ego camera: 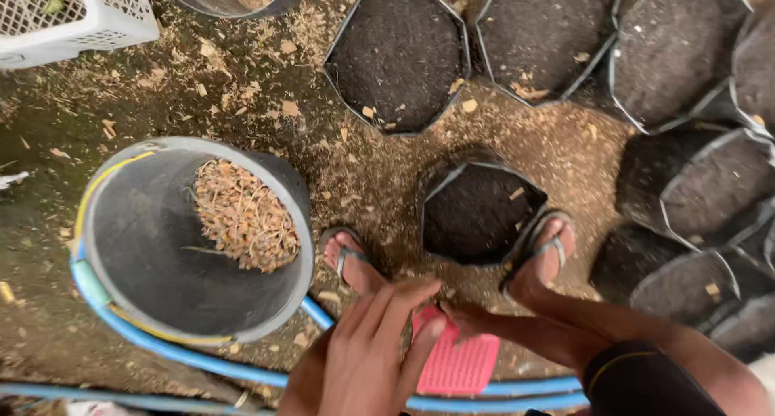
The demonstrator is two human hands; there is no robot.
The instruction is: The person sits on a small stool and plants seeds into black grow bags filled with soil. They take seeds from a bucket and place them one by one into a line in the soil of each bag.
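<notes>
My left hand (375, 351) is low in the middle, fingers stretched up and to the right, thumb pressed on a pink perforated plastic piece (462, 366). My right hand (467, 317) comes in from the right and meets the pink piece's upper edge; the left hand's fingers hide most of it, so its grip is unclear. Both hands hover between my sandalled feet (349, 259), just below a small black grow bag of dark soil (478, 213).
A grey bucket (121, 246) holding a heap of brown husks (244, 216) stands at left, with a blue hose (202, 361) curving beneath it. Several soil-filled black grow bags (400, 53) line the top and right. A white crate (89, 20) sits top left. Husks litter the ground.
</notes>
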